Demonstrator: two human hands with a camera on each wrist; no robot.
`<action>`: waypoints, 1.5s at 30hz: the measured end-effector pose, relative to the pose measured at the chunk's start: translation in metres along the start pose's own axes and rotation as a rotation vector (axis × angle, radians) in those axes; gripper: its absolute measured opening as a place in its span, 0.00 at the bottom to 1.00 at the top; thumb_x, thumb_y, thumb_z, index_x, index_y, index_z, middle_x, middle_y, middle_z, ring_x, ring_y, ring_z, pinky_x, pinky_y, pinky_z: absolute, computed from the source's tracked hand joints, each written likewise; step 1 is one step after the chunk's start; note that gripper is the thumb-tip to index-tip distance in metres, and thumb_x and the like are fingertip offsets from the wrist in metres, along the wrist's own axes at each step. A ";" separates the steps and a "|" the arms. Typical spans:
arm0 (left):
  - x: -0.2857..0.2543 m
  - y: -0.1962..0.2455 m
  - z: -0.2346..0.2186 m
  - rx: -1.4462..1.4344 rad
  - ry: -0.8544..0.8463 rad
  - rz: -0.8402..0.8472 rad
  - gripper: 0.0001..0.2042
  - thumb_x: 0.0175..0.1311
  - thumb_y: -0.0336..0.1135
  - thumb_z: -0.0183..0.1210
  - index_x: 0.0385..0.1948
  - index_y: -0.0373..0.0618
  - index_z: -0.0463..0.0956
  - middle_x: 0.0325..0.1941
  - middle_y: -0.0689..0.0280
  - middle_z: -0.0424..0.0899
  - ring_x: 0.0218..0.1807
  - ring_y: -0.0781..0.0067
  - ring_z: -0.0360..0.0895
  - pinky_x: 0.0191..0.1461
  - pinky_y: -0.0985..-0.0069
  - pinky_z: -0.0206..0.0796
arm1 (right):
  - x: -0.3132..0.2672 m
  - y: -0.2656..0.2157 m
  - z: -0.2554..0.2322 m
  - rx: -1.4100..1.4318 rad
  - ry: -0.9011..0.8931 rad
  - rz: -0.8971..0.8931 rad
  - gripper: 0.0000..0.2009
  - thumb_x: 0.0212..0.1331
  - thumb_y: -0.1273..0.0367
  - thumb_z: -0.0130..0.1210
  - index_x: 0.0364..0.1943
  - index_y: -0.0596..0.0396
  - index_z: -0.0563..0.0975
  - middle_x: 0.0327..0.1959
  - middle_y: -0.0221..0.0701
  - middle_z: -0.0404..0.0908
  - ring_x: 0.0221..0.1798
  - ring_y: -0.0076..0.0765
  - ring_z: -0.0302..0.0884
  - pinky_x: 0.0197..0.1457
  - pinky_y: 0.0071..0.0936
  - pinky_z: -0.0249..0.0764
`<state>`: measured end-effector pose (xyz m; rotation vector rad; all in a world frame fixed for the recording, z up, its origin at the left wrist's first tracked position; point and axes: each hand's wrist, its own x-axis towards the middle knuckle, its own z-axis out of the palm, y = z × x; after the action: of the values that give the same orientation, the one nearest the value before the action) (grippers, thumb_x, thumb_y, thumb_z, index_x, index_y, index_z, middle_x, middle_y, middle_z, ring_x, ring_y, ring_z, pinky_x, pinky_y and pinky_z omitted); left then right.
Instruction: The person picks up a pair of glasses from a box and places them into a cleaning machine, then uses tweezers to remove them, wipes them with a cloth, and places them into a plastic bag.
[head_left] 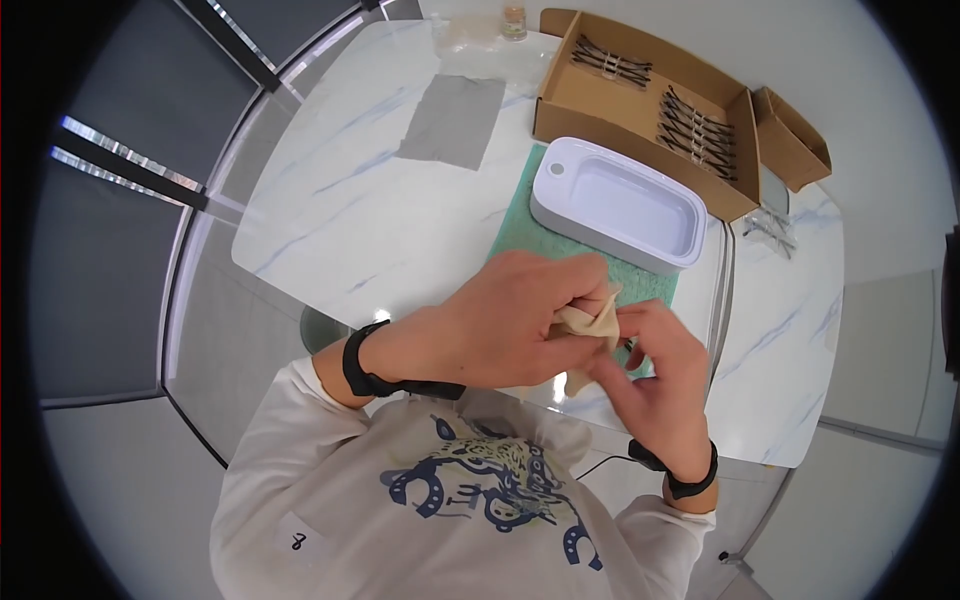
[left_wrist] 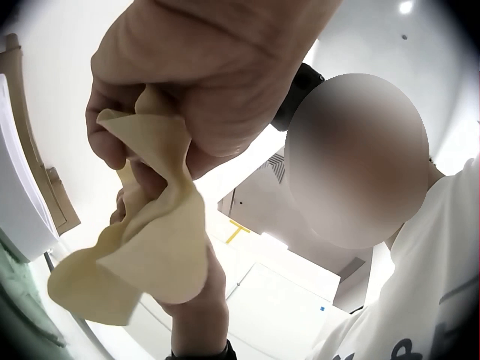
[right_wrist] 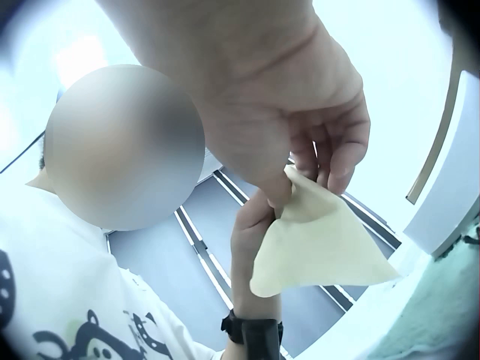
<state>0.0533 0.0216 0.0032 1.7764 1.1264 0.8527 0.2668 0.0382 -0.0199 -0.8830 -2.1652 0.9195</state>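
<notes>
A cream cloth (head_left: 597,322) hangs in folds between my two hands, held up in front of my chest. My left hand (head_left: 510,320) grips a bunched part of it with curled fingers. On the other side, my right hand (head_left: 660,365) pinches the cloth between thumb and fingers. From the left wrist view, the cloth (left_wrist: 157,225) droops in wavy folds below the left hand. In the right wrist view a flat corner of the cloth (right_wrist: 319,240) hangs from the right fingertips (right_wrist: 279,191). Whether something is wrapped inside the cloth, I cannot tell.
Beyond my hands, a pale lavender oblong basin (head_left: 560,205) sits on a green mat (head_left: 515,225). Behind it stands a cardboard box (head_left: 640,130) with several dark, thin-framed items in rows. A smaller carton (head_left: 795,140), a grey cloth (head_left: 455,120) and a small bottle (head_left: 514,22) are also on the table.
</notes>
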 end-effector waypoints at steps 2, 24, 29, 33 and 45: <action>0.003 -0.001 0.001 -0.004 -0.026 0.033 0.15 0.57 0.30 0.66 0.30 0.45 0.63 0.24 0.64 0.77 0.26 0.53 0.75 0.29 0.65 0.63 | -0.004 0.004 -0.003 -0.002 0.049 0.043 0.17 0.46 0.71 0.74 0.40 0.54 0.79 0.38 0.32 0.82 0.31 0.35 0.79 0.31 0.26 0.75; -0.012 -0.020 -0.035 0.105 -0.078 -0.273 0.09 0.56 0.28 0.67 0.37 0.40 0.81 0.25 0.68 0.78 0.26 0.79 0.73 0.32 0.77 0.63 | 0.008 0.011 -0.014 0.106 0.149 0.232 0.09 0.52 0.74 0.71 0.31 0.61 0.79 0.22 0.26 0.70 0.24 0.19 0.64 0.28 0.19 0.64; -0.024 -0.034 -0.038 -0.159 0.002 -0.116 0.08 0.57 0.28 0.66 0.36 0.36 0.80 0.32 0.67 0.80 0.37 0.78 0.75 0.40 0.78 0.65 | 0.014 0.018 -0.005 0.177 0.117 0.255 0.09 0.56 0.71 0.68 0.37 0.62 0.81 0.24 0.27 0.74 0.24 0.20 0.66 0.27 0.20 0.65; -0.032 -0.040 -0.041 -0.428 0.159 -0.038 0.10 0.62 0.29 0.65 0.41 0.34 0.79 0.39 0.65 0.81 0.42 0.75 0.76 0.48 0.79 0.66 | 0.016 0.016 -0.002 0.144 0.153 0.269 0.10 0.59 0.69 0.66 0.38 0.62 0.81 0.26 0.29 0.78 0.25 0.24 0.72 0.28 0.23 0.69; -0.038 -0.076 -0.038 -0.568 0.404 -0.248 0.14 0.69 0.31 0.60 0.51 0.32 0.78 0.42 0.65 0.84 0.43 0.78 0.78 0.50 0.78 0.68 | -0.033 0.060 -0.004 -0.313 0.117 0.527 0.08 0.58 0.65 0.66 0.31 0.54 0.84 0.25 0.31 0.81 0.24 0.33 0.78 0.29 0.30 0.72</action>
<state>-0.0200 0.0161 -0.0540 1.0028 1.1733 1.2613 0.3089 0.0467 -0.0732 -1.6720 -2.0386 0.7435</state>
